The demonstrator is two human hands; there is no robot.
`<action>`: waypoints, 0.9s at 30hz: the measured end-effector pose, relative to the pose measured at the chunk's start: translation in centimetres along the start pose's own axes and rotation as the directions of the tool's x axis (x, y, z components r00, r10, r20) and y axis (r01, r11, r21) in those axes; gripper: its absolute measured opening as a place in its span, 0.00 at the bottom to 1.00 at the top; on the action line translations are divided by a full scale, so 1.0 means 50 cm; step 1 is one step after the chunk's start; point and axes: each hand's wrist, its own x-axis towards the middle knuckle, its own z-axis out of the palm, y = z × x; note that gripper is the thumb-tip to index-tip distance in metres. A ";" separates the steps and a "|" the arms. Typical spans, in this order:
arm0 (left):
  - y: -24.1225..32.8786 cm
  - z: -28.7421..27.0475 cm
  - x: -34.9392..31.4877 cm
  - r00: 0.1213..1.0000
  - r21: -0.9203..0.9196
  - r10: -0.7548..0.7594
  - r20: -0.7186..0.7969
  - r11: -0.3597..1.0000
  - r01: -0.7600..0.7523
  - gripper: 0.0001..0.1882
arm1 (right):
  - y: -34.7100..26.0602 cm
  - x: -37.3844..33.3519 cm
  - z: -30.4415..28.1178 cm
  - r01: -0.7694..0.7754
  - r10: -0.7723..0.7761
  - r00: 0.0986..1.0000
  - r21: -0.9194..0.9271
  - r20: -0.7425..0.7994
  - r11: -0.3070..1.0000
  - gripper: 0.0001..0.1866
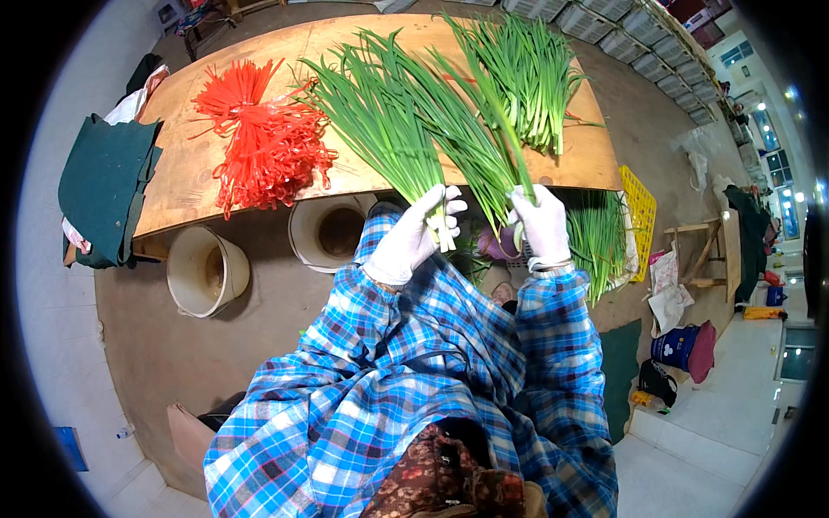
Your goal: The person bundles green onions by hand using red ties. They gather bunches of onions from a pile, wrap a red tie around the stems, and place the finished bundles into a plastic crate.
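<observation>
My left hand (418, 233), in a white glove, is closed round the pale stem ends of a bunch of Chinese chives (390, 129). The long green leaves fan away over the wooden table (186, 177). My right hand (541, 226), gloved too, grips a smaller bunch of chives (501, 116) by the stems, its leaves pointing up and left. Between the two hands, more leaves (471, 151) droop over the table's near edge; which bunch they belong to is hard to tell. Beyond my right hand lies a thick pile of chives (527, 78).
A heap of red ties (268, 147) lies left on the table. Two pale buckets (207, 272) (302, 229) stand below the near edge. More chives (598, 237) sit by a yellow crate (637, 224) at the right. Dark green cloth (104, 190) hangs at the table's left end.
</observation>
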 end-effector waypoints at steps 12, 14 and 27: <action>-0.008 0.015 0.010 0.993 0.136 -0.030 -0.118 0.990 0.046 0.16 | 0.032 0.008 -0.035 0.076 -0.087 0.993 -0.132 -0.075 0.988 0.11; -0.008 0.011 0.016 0.995 0.118 -0.032 -0.094 0.992 0.043 0.16 | 0.004 -0.002 -0.042 0.017 -0.023 0.998 -0.124 -0.050 0.992 0.12; 0.016 0.019 0.011 0.998 0.111 -0.012 -0.064 0.994 0.019 0.15 | 0.266 -0.131 -0.069 -0.051 0.166 0.827 0.222 -0.537 0.974 0.08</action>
